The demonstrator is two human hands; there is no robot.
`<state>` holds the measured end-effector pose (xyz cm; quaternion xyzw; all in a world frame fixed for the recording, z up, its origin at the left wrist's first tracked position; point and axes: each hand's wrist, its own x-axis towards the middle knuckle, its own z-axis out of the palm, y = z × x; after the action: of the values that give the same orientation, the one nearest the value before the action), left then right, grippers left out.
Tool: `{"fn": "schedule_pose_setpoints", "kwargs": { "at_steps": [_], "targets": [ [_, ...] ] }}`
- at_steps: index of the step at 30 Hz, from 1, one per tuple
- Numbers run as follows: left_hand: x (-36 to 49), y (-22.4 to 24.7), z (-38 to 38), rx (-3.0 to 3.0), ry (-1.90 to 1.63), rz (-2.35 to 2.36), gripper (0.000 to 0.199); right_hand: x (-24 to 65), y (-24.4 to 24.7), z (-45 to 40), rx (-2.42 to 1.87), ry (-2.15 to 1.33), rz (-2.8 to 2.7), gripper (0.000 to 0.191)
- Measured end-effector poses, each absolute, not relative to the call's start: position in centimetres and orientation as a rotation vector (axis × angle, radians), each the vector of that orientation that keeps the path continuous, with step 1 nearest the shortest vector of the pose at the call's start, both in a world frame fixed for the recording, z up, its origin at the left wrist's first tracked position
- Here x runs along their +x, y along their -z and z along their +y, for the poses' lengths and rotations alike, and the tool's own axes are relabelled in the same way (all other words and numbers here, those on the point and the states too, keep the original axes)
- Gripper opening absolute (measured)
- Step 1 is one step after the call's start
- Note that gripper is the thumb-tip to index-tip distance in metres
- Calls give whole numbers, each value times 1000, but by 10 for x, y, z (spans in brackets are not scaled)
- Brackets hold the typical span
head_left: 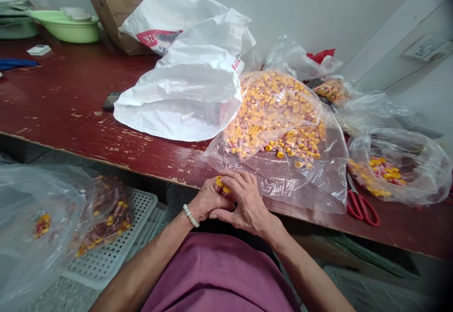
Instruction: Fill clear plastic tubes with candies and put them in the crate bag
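Observation:
My left hand [205, 202], with a pale bead bracelet at the wrist, is closed around small yellow-capped tubes [218, 183] with dark red printed sides. My right hand [247, 203] meets it at the table's front edge, its fingers curled over the tops of the tubes and partly hiding them. How many tubes are in the grip I cannot tell. Just beyond the hands lies a large clear plastic bag [300, 189], full of small yellow caps [279, 109] with reddish parts among them.
A white sack [177, 109] lies on the worn red table [63, 95]. Red-handled scissors [363, 208] and a smaller bag of yellow pieces [389, 175] are at right. Low at left, a bag of yellow-capped tubes [109, 217] rests on a white perforated crate [95, 274]. A green basin [71, 26] stands far left.

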<state>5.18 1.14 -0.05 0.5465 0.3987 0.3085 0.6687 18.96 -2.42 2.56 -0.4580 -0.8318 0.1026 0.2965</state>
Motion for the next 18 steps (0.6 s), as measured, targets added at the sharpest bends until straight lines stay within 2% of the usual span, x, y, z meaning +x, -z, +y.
{"fn": "schedule_pose_setpoints", "kwargs": {
  "at_steps": [4, 7, 9, 11, 18],
  "targets": [
    [38, -1, 13, 1059, -722, 879, 15, 196, -23, -19, -1212, -360, -2060, 85],
    [30, 0, 14, 986, -733, 819, 15, 192, -17, -17, -1213, -213, -2152, 106],
    [29, 2, 12, 952, -746, 772, 17, 184, -14, -17, -1180, -91, -2291, 111],
    [31, 4, 7, 894, -765, 758, 17, 174, -12, -17, -1143, -8, -2384, 106],
    [21, 7, -3, 612, -831, 702, 21, 151, 0, -11, -953, 132, -2403, 72]
  ]
}}
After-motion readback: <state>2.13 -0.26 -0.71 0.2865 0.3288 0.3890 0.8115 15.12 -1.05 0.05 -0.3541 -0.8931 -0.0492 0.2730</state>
